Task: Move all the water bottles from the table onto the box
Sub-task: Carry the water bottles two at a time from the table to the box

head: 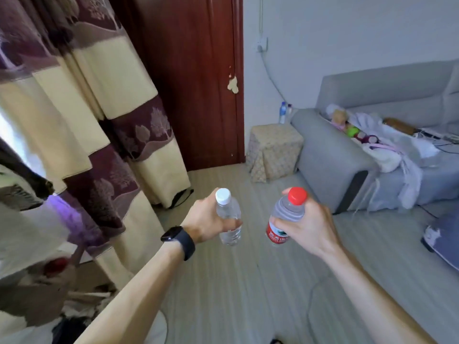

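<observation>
Pale striped plank floor: open lane straight ahead to the cream patterned cloth-covered box. Left of lane: purple-and-cream hanging curtain, folds reaching the floor. Right: grey fabric sofa, armrest just beside the box. Behind: dark red wooden door. Blue-capped clear plastic bottle at the box's far edge; on it or behind it, cannot tell.

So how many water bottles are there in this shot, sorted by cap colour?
White-capped bottle: 1, in the left hand.
Red-capped bottle: 1, in the right hand.
Far bottles on the covered box, caps too small to tell: apparently 2.
Total: 4.
</observation>
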Action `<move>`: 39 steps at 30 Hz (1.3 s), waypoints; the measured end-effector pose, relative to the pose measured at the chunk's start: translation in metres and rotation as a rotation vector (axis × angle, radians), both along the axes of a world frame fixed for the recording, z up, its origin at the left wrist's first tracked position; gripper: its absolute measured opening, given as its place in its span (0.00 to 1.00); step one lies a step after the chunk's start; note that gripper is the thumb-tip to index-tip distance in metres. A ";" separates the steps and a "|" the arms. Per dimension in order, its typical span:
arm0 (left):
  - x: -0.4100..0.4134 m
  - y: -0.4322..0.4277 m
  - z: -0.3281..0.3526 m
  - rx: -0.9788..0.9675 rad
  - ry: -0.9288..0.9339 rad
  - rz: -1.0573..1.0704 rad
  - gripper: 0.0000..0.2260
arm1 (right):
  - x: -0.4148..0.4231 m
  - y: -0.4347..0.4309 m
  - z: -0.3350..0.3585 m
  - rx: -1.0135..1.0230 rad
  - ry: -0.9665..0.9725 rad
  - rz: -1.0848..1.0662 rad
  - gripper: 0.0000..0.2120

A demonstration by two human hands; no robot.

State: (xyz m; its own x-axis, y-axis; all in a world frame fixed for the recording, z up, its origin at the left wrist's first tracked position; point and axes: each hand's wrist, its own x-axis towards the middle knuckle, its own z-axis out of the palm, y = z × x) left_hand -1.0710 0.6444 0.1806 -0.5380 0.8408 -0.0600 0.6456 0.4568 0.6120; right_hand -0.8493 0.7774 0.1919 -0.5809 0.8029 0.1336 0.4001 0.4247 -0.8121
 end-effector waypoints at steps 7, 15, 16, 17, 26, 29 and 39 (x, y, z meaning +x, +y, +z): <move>-0.064 0.164 0.004 -0.040 0.012 -0.004 0.23 | -0.062 0.171 0.001 -0.007 -0.009 -0.025 0.22; -0.150 0.325 0.010 -0.051 0.009 -0.033 0.22 | -0.138 0.335 0.002 -0.022 -0.064 -0.072 0.22; -0.163 0.346 0.009 -0.047 0.005 -0.037 0.22 | -0.150 0.354 0.001 -0.030 -0.065 -0.081 0.22; -0.175 0.367 0.008 -0.036 -0.004 -0.044 0.23 | -0.162 0.374 -0.002 -0.038 -0.063 -0.095 0.22; -0.276 0.564 -0.004 -0.015 -0.058 -0.174 0.25 | -0.251 0.527 -0.017 -0.097 -0.043 -0.241 0.22; -0.294 0.628 -0.009 -0.027 -0.075 -0.226 0.25 | -0.266 0.578 -0.022 -0.100 -0.047 -0.267 0.23; -0.331 0.830 -0.046 -0.048 -0.170 -0.151 0.27 | -0.309 0.789 -0.053 -0.184 -0.060 -0.213 0.24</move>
